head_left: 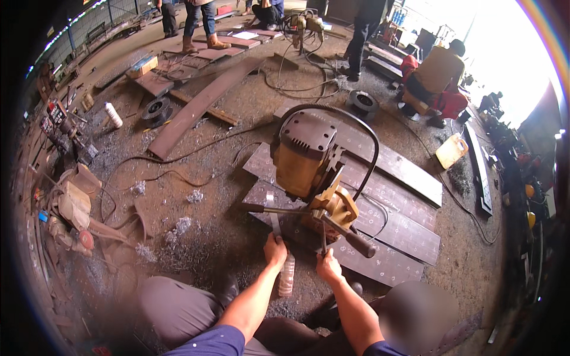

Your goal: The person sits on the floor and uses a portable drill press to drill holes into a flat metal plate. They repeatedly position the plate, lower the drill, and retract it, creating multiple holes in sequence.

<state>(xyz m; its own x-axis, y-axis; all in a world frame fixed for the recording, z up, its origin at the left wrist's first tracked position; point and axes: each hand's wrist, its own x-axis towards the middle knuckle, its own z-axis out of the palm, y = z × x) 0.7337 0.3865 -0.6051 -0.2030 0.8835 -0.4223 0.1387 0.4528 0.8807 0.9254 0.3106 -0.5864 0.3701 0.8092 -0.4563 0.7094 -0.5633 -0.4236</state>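
The drilling machine (306, 163) stands on the near left part of the steel plates (395, 228), its lower end close to their near edge. Its body is smooth yellow metal under a dark, rounded cap with slots; a black ribbed hose (377, 139) arches over it from the cap to the yellow base. Bare metal spokes fan out from its hub, two ending in smooth black grips, one to the left and one to the right.

The right hand (328, 266) is closed around the lower end of a slim metal rod (323, 237) below the hub. The left hand (275, 249) is curled narrow on the lower end of a flat, pale strip (275, 222) that reaches up over the plates' near left corner. Just below that hand is a clear ribbed plastic bottle (287, 277); whether the fingers touch it, and what it contains, I cannot tell.

The plates are flat, dark and long-edged, marked with pale circles and chalk. Beyond their right edge stands a yellowish jerrycan (452, 151) with a moulded handle, its contents hidden. Curly metal shavings (181, 226) litter the gritty floor (219, 202) off the left edge, and a white bottle (113, 115) stands farther left.
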